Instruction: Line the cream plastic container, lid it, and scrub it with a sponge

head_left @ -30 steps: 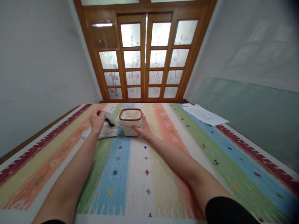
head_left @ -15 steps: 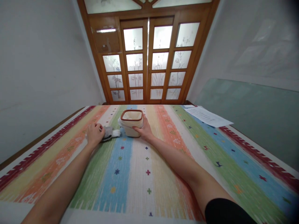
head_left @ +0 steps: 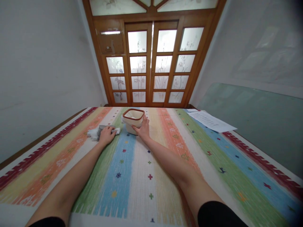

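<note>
A cream bin [head_left: 133, 121] with a brown rim and a pale liner stands on the striped tablecloth, tilted slightly. My right hand [head_left: 143, 128] grips its right side, thumb in front and fingers around the side. To the left lies a crumpled grey and white plastic bundle [head_left: 95, 133]. My left hand [head_left: 107, 135] rests over the bundle's right part, fingers closed on its white end near the bin. What is inside the bin is mostly hidden by the rim.
Printed paper sheets [head_left: 211, 121] lie at the far right of the striped tablecloth [head_left: 139, 189]. A pale green panel [head_left: 255, 110] stands along the right side. Wooden doors with glass panes [head_left: 151, 63] are behind the table.
My left hand has moved right, from the bundle's left end to its right end. The bin has tilted a little in my right hand, its opening turned slightly more toward me.
</note>
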Tool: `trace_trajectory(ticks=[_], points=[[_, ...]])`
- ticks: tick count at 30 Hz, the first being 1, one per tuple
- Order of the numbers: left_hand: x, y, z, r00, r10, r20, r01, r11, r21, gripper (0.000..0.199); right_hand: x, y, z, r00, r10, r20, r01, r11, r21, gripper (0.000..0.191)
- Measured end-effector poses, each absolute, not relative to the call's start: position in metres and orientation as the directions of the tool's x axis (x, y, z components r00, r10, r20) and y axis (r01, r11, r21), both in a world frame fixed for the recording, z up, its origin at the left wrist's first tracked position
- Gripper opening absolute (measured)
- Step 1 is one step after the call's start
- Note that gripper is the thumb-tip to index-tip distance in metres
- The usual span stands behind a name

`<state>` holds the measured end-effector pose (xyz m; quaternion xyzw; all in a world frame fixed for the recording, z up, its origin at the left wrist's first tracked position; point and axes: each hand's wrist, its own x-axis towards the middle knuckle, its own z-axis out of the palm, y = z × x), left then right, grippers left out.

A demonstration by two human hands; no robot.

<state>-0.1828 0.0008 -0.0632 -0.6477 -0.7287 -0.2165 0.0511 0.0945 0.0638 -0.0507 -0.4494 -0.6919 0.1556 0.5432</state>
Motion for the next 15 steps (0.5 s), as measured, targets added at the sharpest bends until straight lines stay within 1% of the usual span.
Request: trace_trajectory(ticks=[2,3,5,6,8,10,13,15], points=[[-0.173,0.002,-0.059,-0.193,0.88,0.433,0.953,0.063,0.296,0.032,0.088,0.065,-0.051,0.001,0.788,0.616,0.471,0.543,-0.695,0.111],[-0.166,0.0,-0.056,-0.183,0.855,0.486,0.949,0.026,0.313,0.029,0.087,0.065,-0.052,-0.006,0.78,0.626,0.474,0.554,-0.685,0.112],[-0.147,-0.004,-0.051,-0.099,0.807,0.582,0.932,-0.129,0.339,0.021,0.087,0.062,-0.055,-0.048,0.758,0.651,0.465,0.593,-0.657,0.115],[-0.136,-0.006,-0.049,-0.048,0.796,0.603,0.906,-0.22,0.362,0.018,0.088,0.06,-0.057,-0.079,0.746,0.662,0.451,0.619,-0.643,0.116],[-0.117,-0.01,-0.049,-0.027,0.791,0.611,0.827,-0.325,0.458,0.015,0.09,0.056,-0.061,-0.137,0.721,0.679,0.399,0.667,-0.629,0.112],[-0.105,-0.008,-0.052,-0.083,0.79,0.608,0.763,-0.343,0.548,0.019,0.091,0.056,-0.067,-0.161,0.715,0.68,0.321,0.69,-0.649,0.1],[-0.103,0.004,-0.063,-0.221,0.769,0.6,0.708,-0.297,0.641,0.029,0.089,0.062,-0.076,-0.18,0.742,0.645,0.199,0.67,-0.715,0.079],[-0.109,0.017,-0.071,-0.315,0.766,0.56,0.657,-0.25,0.711,0.038,0.085,0.068,-0.082,-0.227,0.752,0.619,0.14,0.654,-0.743,0.074]])
